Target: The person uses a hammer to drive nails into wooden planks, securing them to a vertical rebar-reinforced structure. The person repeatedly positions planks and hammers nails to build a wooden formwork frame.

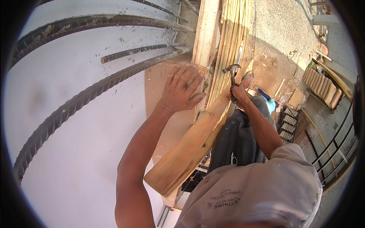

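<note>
My left hand (pixel 181 88) lies with its fingers spread against the upper part of a brown plywood panel (pixel 157 87), near the panel's edge. My right hand (pixel 238 93) is closed round the handle of a claw hammer (pixel 231 70), whose metal head points up and away from me. Below that hand, a thick wooden plank (pixel 190 146) slants from lower left toward my right leg. Beyond the hands runs a bundle of long thin wooden strips (pixel 230 36), beside a pale upright timber (pixel 205 32).
Bent ribbed steel bars (pixel 72 100) jut across the left side in front of a white wall (pixel 83 152). To the right, below me, are a gravelly ground (pixel 283 28), a stack of curved tiles (pixel 322 86), a black crate (pixel 288 123) and dark metal rails (pixel 334 142).
</note>
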A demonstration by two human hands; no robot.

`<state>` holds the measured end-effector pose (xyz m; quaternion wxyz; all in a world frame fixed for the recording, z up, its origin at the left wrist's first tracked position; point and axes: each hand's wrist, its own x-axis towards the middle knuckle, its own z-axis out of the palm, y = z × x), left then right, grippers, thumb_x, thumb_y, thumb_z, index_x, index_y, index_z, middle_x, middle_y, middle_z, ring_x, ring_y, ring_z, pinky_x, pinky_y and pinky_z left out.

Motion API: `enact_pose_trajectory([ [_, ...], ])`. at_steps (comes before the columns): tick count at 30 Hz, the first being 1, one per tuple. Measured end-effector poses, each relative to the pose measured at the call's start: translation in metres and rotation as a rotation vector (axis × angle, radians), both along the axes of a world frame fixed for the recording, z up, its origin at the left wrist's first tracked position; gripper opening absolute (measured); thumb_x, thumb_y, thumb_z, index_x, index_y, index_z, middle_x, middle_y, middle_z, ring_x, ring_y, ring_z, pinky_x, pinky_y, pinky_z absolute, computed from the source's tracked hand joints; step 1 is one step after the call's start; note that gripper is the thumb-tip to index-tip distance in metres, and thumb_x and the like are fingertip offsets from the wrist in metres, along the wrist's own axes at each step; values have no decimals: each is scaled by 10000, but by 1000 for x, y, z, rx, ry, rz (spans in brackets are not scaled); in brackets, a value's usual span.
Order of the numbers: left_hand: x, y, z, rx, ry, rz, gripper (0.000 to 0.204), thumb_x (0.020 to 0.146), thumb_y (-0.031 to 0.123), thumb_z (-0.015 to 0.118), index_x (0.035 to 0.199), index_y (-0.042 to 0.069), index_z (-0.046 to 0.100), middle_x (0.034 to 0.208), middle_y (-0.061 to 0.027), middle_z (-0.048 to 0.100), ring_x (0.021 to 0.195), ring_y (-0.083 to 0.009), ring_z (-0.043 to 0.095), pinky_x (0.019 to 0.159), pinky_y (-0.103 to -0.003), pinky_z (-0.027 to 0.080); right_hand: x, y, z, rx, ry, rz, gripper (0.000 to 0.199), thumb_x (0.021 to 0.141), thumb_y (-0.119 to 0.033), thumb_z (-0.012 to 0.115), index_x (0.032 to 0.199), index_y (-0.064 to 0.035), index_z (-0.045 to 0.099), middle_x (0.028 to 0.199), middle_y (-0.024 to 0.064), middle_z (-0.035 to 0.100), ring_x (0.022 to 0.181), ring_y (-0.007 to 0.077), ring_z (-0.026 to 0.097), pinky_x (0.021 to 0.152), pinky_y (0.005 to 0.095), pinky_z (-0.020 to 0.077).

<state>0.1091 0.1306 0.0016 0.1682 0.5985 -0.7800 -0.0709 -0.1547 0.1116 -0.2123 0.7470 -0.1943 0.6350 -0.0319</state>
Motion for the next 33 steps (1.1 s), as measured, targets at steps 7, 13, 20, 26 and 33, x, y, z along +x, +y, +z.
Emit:
enact_pose_trajectory([
  [7,-3,-12,0,171,-137,78,815,804,524,663,1429,68,407,1465,-159,380,1397,-338,292,1135,-549,170,10,-44,-31,2,-34,-190,136,1004,-220,426,1032,-105,493,700,26,519,522,139,523,422,326,455],
  [13,-4,-15,2,222,-154,46,720,817,479,632,1356,36,455,1309,-188,451,1291,-351,375,1071,-549,229,59,-62,-68,96,-164,-222,214,986,-177,428,1153,-45,429,670,51,500,501,168,495,397,356,427],
  [20,-7,-15,-1,256,-173,51,625,840,407,589,1265,-23,431,1165,-231,446,1092,-394,407,976,-536,278,48,-75,-84,66,-205,-94,307,948,-150,438,1229,-30,416,686,69,494,512,177,493,401,362,422],
  [26,-7,-24,-2,295,-227,26,592,794,385,615,1197,-17,452,1090,-232,449,991,-372,419,882,-516,299,52,-62,-84,30,-231,-106,275,972,-193,418,1204,-44,413,705,66,477,540,176,502,427,360,423],
  [33,-15,-32,-2,284,-195,-13,511,848,339,559,1160,-56,467,1063,-245,483,931,-366,455,840,-480,350,64,-20,-88,63,-254,-274,318,1002,-250,406,1276,-92,371,772,62,469,516,136,476,402,318,436],
])
